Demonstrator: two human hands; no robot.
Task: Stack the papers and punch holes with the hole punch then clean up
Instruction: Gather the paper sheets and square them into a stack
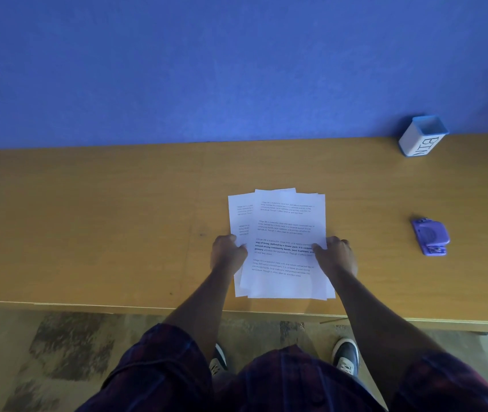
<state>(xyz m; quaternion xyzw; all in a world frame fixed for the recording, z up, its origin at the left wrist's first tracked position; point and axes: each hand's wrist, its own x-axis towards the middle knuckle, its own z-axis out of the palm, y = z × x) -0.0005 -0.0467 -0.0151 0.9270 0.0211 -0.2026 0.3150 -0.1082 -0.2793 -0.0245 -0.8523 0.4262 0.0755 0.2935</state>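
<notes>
Several white printed papers [281,221] lie in a loose, uneven pile on the wooden table [88,227], their edges fanned out. My left hand [227,255] grips the pile's left edge. On the pile's right edge my right hand [336,255] pinches the sheets with thumb on top. A purple hole punch [430,236] rests on the table far to the right of the papers, untouched.
A small white bin [421,136] with a blue rim and the word BIN stands at the back right against the blue wall [237,69]. The table's front edge runs just below the papers, with carpet and my shoes beneath.
</notes>
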